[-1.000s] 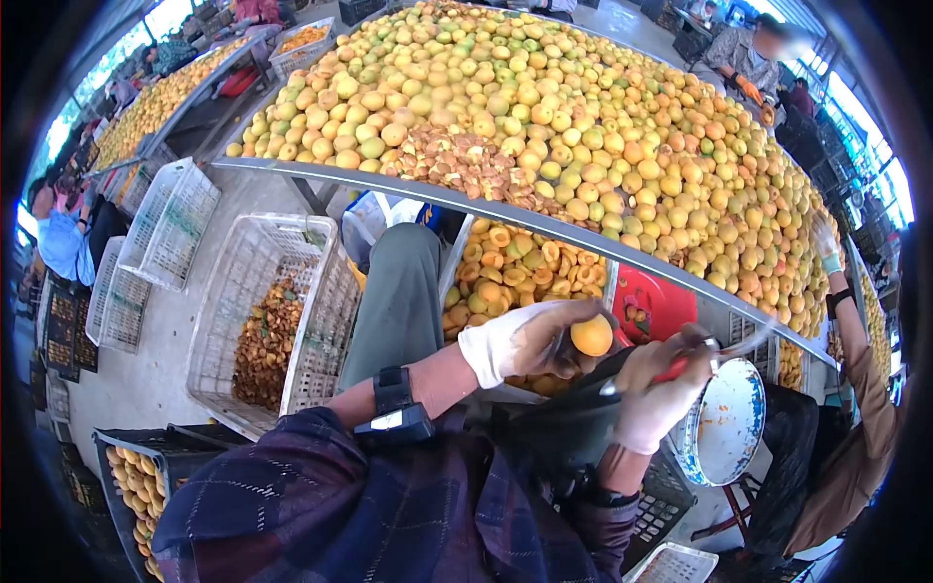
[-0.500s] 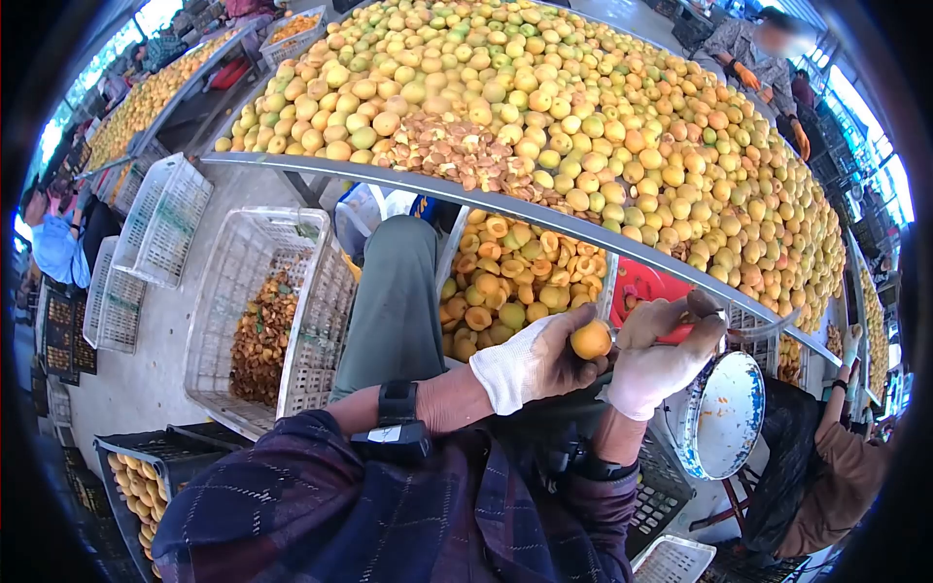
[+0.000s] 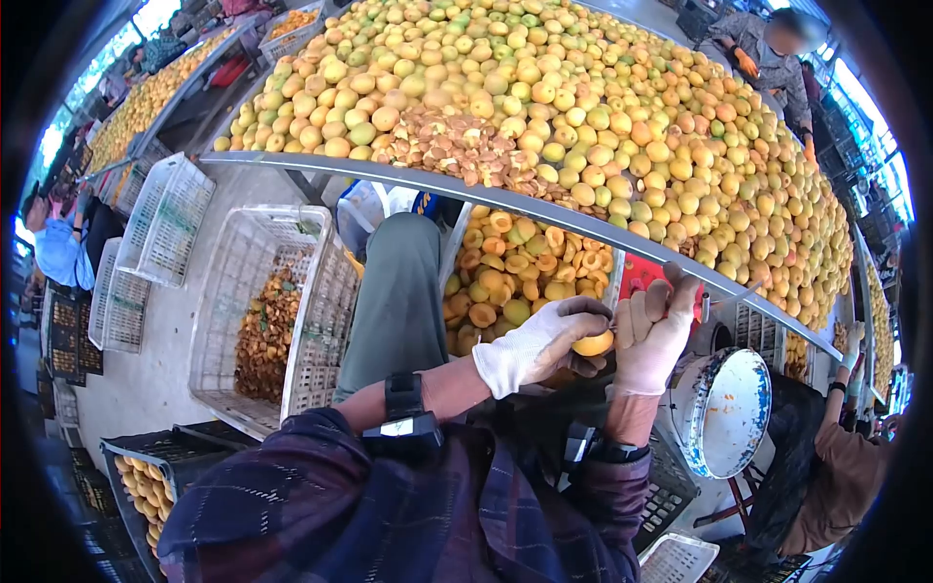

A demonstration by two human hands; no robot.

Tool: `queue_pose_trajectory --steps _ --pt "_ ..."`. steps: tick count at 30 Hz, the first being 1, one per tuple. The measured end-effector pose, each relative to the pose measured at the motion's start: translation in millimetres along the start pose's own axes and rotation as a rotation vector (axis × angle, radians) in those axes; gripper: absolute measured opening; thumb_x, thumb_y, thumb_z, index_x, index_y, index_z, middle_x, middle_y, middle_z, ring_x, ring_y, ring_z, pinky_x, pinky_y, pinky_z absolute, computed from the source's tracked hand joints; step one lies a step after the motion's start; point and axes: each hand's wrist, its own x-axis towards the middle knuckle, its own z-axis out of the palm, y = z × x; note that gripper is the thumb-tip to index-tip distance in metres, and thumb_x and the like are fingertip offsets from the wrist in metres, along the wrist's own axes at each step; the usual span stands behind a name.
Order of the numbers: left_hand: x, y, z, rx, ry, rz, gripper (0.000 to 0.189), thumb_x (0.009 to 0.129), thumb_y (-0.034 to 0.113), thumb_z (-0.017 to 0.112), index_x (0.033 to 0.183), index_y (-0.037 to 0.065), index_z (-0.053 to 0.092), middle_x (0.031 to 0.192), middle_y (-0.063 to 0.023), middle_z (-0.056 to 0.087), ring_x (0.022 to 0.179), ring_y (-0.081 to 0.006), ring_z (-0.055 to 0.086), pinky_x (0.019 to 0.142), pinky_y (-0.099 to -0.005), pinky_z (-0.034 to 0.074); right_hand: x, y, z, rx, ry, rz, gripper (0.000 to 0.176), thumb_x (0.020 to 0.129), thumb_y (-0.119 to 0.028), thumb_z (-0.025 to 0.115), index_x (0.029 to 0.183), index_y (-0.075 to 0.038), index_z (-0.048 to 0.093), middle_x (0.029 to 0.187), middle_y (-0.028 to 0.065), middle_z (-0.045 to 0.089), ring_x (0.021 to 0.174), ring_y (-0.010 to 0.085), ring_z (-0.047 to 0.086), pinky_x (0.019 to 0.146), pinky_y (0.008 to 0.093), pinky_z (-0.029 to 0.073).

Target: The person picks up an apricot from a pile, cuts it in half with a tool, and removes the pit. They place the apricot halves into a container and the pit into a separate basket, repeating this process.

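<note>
Fingers of the left hand are bent around a single yellow-orange fruit, gripping it from above and below so that only its rounded side shows. Taking that fruit as the middle of a clock, the right hand sits at 3 o'clock, just beside it, its fingers curled about a thin tool that juts out between 2 and 3 o'clock; the hand hides most of the handle. Both hands wear white gloves with darkened fingers. At 11 o'clock, near the left hand, a crate is filled with fruit, many pieces cut open. A red tub shows partly at 1 o'clock, behind the right hand. Across 12 o'clock runs the grey edge of a table heaped with whole fruit, and on it, towards 11 o'clock, lies a pile of brown pits. A white bucket with orange bits inside is at 4 o'clock. At 9 o'clock, beyond the person's knee, a white crate holds brown scraps. Another person is at the table's far side, at 1 o'clock.
</note>
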Motion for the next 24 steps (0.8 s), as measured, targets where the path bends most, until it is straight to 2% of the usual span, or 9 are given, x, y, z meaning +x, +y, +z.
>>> queue_pose_trajectory --steps 3,7,9,13,15,16,20,22,24 --pt "9 -7 0 0.043 0.180 0.031 0.032 0.090 0.018 0.054 0.117 0.001 0.052 0.104 -0.0101 0.058 0.090 -0.0195 0.062 0.063 -0.0337 0.056 5 7 -8 0.050 0.019 -0.016 0.028 0.099 -0.034 0.047 0.103 -0.008 0.056 0.051 -0.0078 0.022 0.035 0.0043 0.020 0.033 0.0217 0.017" --pt "20 -15 -6 0.136 0.286 0.091 0.031 0.089 0.018 0.055 0.115 0.000 0.054 0.100 -0.0089 0.058 0.090 -0.0173 0.060 0.069 -0.0302 0.054 11 21 -18 0.120 0.077 -0.014 0.031 0.099 -0.036 0.046 0.103 -0.007 0.056 0.053 -0.0086 0.023 0.037 0.0041 0.020 0.034 0.0225 0.018" --pt "29 -27 -18 0.544 0.355 0.420 0.031 0.089 0.020 0.056 0.112 -0.001 0.056 0.094 -0.0074 0.059 0.088 -0.0162 0.058 0.075 -0.0274 0.049 15 26 -20 0.151 0.092 0.007 0.030 0.099 -0.035 0.047 0.102 -0.007 0.056 0.053 -0.0086 0.023 0.037 0.0042 0.020 0.034 0.0224 0.018" --pt "37 -21 -21 0.281 0.474 0.299 0.027 0.088 0.021 0.057 0.102 -0.002 0.057 0.088 -0.0065 0.058 0.083 -0.0165 0.057 0.078 -0.0266 0.045 11 32 2 0.063 0.162 -0.054 0.022 0.097 -0.029 0.051 0.094 -0.007 0.054 0.047 -0.0076 0.025 0.033 0.0040 0.022 0.032 0.0223 0.019" --pt "52 -12 -41 0.151 0.519 0.114 0.025 0.090 0.023 0.055 0.097 -0.001 0.055 0.086 -0.0074 0.058 0.079 -0.0179 0.057 0.077 -0.0296 0.047 2 39 12 -0.039 0.177 -0.072 0.021 0.096 -0.027 0.051 0.093 -0.006 0.053 0.046 -0.0062 0.027 0.033 0.0048 0.024 0.031 0.0233 0.020" --pt "61 -8 -44 -0.193 0.528 0.101 0.031 0.093 0.033 0.054 0.094 0.002 0.053 0.085 -0.0084 0.058 0.076 -0.0195 0.058 0.073 -0.0330 0.050 1 41 14 -0.137 0.192 -0.102 0.020 0.095 -0.025 0.052 0.092 -0.005 0.053 0.045 -0.0048 0.028 0.032 0.0055 0.026 0.031 0.0243 0.021" --pt "60 7 -59 -0.196 0.456 0.193 0.041 0.094 0.048 0.051 0.102 0.007 0.054 0.090 -0.0103 0.061 0.077 -0.0218 0.061 0.066 -0.0372 0.052 27 46 -5 -0.290 0.271 -0.202 0.020 0.093 -0.022 0.054 0.090 -0.002 0.054 0.047 -0.0024 0.035 0.033 0.0078 0.033 0.031 0.0263 0.024" --pt "51 7 -54 -0.238 0.476 0.045 0.041 0.095 0.045 0.050 0.104 0.006 0.055 0.093 -0.0119 0.063 0.078 -0.0223 0.062 0.065 -0.0347 0.052 43 52 -3 -0.549 0.281 -0.280 0.020 0.093 -0.022 0.055 0.091 -0.002 0.056 0.051 -0.0014 0.039 0.038 0.0082 0.039 0.036 0.0260 0.029" --pt "54 -4 -55 -0.303 0.499 0.003 0.043 0.095 0.047 0.049 0.105 0.006 0.054 0.092 -0.0125 0.064 0.077 -0.0215 0.062 0.063 -0.0328 0.051 47 54 6 -0.453 0.307 -0.166 0.022 0.093 -0.023 0.054 0.092 -0.001 0.057 0.052 -0.0013 0.040 0.038 0.0080 0.038 0.036 0.0263 0.030"
